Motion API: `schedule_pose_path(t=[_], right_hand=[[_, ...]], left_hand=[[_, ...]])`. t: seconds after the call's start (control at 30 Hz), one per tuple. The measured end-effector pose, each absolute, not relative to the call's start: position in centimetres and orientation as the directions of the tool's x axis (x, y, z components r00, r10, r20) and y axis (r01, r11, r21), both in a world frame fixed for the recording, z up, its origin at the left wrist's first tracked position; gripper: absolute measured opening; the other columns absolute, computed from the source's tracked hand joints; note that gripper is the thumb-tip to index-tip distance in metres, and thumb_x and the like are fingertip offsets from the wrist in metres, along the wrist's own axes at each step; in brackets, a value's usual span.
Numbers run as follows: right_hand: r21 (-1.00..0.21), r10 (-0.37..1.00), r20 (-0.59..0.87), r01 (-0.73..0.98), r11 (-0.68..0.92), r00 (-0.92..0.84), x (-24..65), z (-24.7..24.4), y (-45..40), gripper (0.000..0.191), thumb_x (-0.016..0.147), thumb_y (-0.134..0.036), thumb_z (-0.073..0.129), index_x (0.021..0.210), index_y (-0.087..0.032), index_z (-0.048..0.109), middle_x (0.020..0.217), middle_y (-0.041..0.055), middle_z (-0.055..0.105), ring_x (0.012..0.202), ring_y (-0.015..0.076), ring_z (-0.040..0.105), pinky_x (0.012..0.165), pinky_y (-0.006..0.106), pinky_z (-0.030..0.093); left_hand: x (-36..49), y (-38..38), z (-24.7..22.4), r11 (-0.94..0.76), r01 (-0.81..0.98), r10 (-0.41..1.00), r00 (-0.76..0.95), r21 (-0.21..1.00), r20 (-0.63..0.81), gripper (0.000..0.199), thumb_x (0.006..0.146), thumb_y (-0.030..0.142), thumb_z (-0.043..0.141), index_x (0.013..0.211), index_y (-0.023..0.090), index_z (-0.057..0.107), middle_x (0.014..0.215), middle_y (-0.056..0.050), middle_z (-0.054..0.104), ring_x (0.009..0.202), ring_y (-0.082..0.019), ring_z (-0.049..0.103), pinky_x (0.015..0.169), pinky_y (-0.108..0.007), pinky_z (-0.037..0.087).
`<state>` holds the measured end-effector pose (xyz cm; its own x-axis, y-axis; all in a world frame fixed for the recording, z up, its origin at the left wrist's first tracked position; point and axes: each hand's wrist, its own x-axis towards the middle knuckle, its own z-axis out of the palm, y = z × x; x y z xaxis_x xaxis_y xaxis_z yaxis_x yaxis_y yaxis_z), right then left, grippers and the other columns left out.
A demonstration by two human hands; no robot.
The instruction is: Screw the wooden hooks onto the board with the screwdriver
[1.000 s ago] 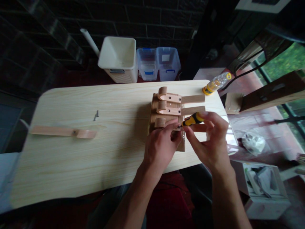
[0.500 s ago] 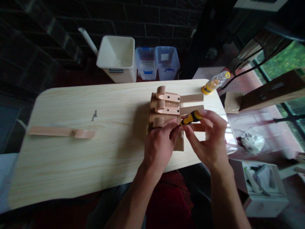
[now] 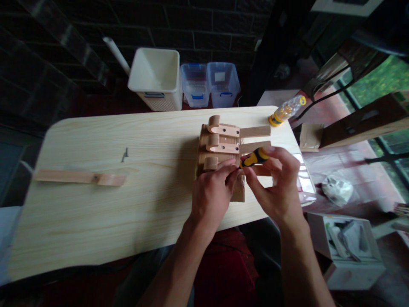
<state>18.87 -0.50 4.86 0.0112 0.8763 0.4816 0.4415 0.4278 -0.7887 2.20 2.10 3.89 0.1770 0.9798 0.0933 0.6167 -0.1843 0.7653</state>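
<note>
A yellow-and-black screwdriver (image 3: pixel 254 158) is gripped in my right hand (image 3: pixel 281 183), its tip end pointing left at the fingertips of my left hand (image 3: pixel 212 192). My left hand lies over the third curved wooden hook (image 3: pixel 211 163), fingers pinched where the screwdriver tip meets the wood; what they pinch is hidden. Two more wooden hooks (image 3: pixel 223 129), each with two dark screw heads, lie parallel behind it across a brown wooden block (image 3: pixel 200 155). To the left, a separate wooden hook strip (image 3: pixel 73 175) and a few loose screws (image 3: pixel 125 154) rest on the tabletop.
The pale wooden table (image 3: pixel 96 221) spans the view. A clear bottle with yellow ends (image 3: pixel 287 111) stands at its back right corner. Beyond the back edge are a white bin (image 3: pixel 155 70) and two clear plastic boxes (image 3: pixel 223 85). A carton (image 3: pixel 351 256) sits at the lower right.
The view has shifted slightly, so everything sits a little further left. Both hands keep their places at the third hook, with the screwdriver still in the right one.
</note>
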Motion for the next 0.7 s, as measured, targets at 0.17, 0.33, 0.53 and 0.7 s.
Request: schedule_pose_path(t=[0.17,0.33,0.53,0.7], right_hand=[[-0.791,0.878,0.479,0.437,0.429,0.006,18.95,4.86,-0.47,0.071,0.099,-0.009,0.077,0.156,-0.040,0.047,0.135,0.0065,0.076,0.130,0.0314,0.080,0.094,0.053,0.077],[-0.808,0.887,0.462,0.421,0.412,0.019,18.98,4.78,-0.46,0.071,0.099,-0.010,0.078,0.156,-0.041,0.047,0.136,0.0067,0.075,0.135,0.0314,0.077,0.094,0.052,0.077],[-0.803,0.882,0.470,0.431,0.412,0.033,18.89,4.81,-0.60,0.073,0.098,-0.009,0.078,0.156,-0.042,0.047,0.137,0.0074,0.073,0.132,0.0320,0.078,0.095,0.054,0.077],[-0.785,0.874,0.486,0.448,0.427,0.019,18.70,5.23,-0.83,0.074,0.098,-0.008,0.077,0.158,-0.041,0.048,0.144,0.0084,0.070,0.138,0.0323,0.075,0.105,0.055,0.074]], left_hand=[[2.16,2.11,3.85,-0.204,0.617,0.976,0.184,0.760,0.112,0.021,0.105,0.022,0.079,0.121,0.030,0.089,0.128,-0.004,0.087,0.102,-0.024,0.089,0.094,-0.031,0.072],[2.16,2.08,3.91,-0.202,0.616,0.977,0.182,0.761,0.112,0.023,0.104,0.018,0.079,0.120,0.030,0.089,0.130,-0.003,0.087,0.107,-0.024,0.088,0.098,-0.032,0.071],[2.12,2.19,4.08,-0.185,0.610,0.978,0.192,0.771,0.083,0.018,0.106,0.023,0.077,0.118,0.029,0.089,0.132,-0.003,0.086,0.109,-0.024,0.088,0.100,-0.033,0.071],[2.03,2.21,3.95,-0.188,0.603,0.977,0.193,0.775,0.087,0.016,0.106,0.024,0.077,0.116,0.027,0.089,0.130,-0.003,0.087,0.111,-0.024,0.088,0.101,-0.033,0.071]])
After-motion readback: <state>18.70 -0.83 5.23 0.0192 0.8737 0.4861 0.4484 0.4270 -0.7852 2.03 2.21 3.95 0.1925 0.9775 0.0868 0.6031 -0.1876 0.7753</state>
